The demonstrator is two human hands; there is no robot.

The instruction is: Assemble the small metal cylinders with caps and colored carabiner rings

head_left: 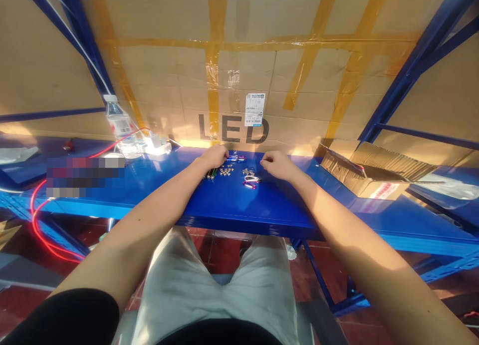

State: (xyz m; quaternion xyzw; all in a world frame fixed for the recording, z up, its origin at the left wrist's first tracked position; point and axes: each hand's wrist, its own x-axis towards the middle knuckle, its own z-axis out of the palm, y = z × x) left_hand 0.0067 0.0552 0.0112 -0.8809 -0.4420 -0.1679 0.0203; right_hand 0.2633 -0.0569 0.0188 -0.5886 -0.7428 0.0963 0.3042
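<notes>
On a blue shelf (262,205) in front of me lie several small coloured carabiner clips (250,181) and a little heap of small metal parts (226,171). My left hand (214,157) rests on the shelf with its fingers curled, touching a blue clip (237,158) at its fingertips. My right hand (275,164) is also curled, fingertips pinched together just right of the clips; what they pinch is too small to make out. Green clips (211,174) lie below my left hand.
A taped cardboard wall marked LED (234,129) stands behind the shelf. A water bottle (120,127), a white power adapter (157,145) and a red cable (41,225) sit at the left. An open cardboard box (370,172) lies at the right. Blue rack posts frame both sides.
</notes>
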